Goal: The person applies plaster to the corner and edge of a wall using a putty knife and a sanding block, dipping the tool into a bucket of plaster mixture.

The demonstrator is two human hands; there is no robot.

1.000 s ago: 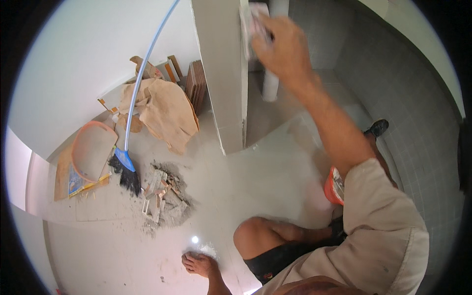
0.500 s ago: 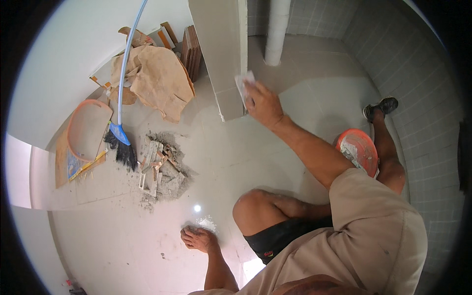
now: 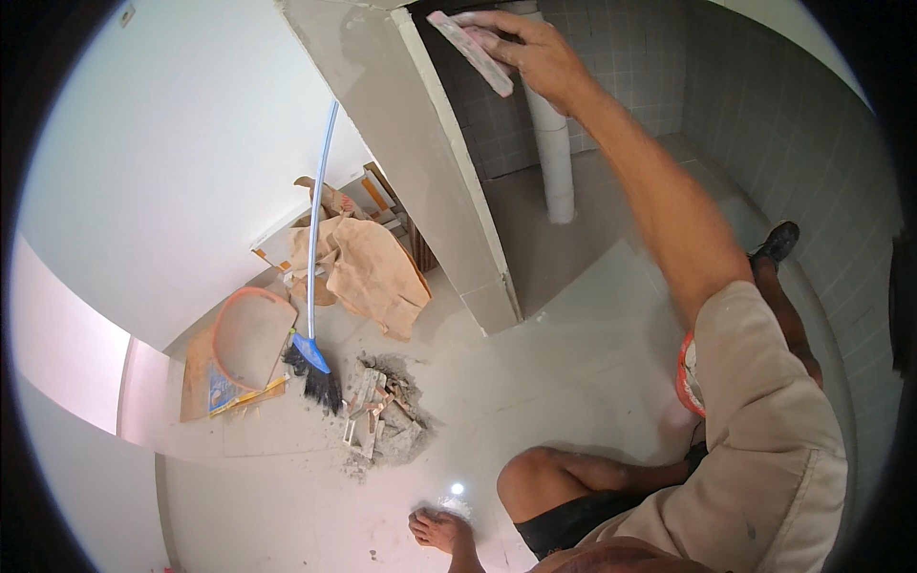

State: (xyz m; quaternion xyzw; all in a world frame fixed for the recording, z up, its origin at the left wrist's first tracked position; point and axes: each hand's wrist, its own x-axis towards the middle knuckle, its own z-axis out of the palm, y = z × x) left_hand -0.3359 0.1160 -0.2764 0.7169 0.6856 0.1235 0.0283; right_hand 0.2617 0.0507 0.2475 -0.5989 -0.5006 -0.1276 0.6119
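Note:
My right hand (image 3: 540, 62) is raised at the top, its fingers closed round a flat, whitish-pink rectangular pad (image 3: 470, 53). The pad's long edge shows, and a gap appears between it and the pale edge of the grey tiled pillar (image 3: 420, 162). What kind of tool it is, I cannot make out. My left hand (image 3: 437, 529) rests on the light floor, holding nothing visible, with its fingers bent and a little apart. White powder (image 3: 455, 506) lies beside that hand. An orange-red bucket (image 3: 690, 374), with whitish material inside, stands partly hidden behind my right sleeve.
A rubble heap (image 3: 387, 415) lies left of the pillar. Beside it are a broom (image 3: 313, 355) with a blue head and an orange round-rimmed container (image 3: 222, 325). Brown paper (image 3: 368, 272) lies crumpled at the wall. A white pipe (image 3: 554, 162) rises behind the pillar.
My right hand has lifted the pad from low on the pillar to higher up its edge. The view has tilted, so floor things sit lower and farther right. My left hand stays on the floor.

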